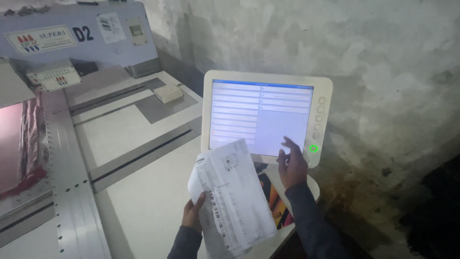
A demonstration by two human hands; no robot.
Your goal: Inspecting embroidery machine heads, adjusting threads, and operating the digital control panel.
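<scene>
At far left we see a reddish stack of sheets (21, 144) lying in the grey machine (72, 192), with a small cream box (168, 93) further back on its flat top. Our left hand (193, 213) is closed on the lower edge of a printed paper sheet (230, 196), which is held up and covers the bottom corner of the white touchscreen monitor (266, 115). Our right hand (291, 163) is loosely open, fingers spread at the screen's lower right, near a glowing green button (313, 148). A rough stained wall (383, 72) stands behind.
</scene>
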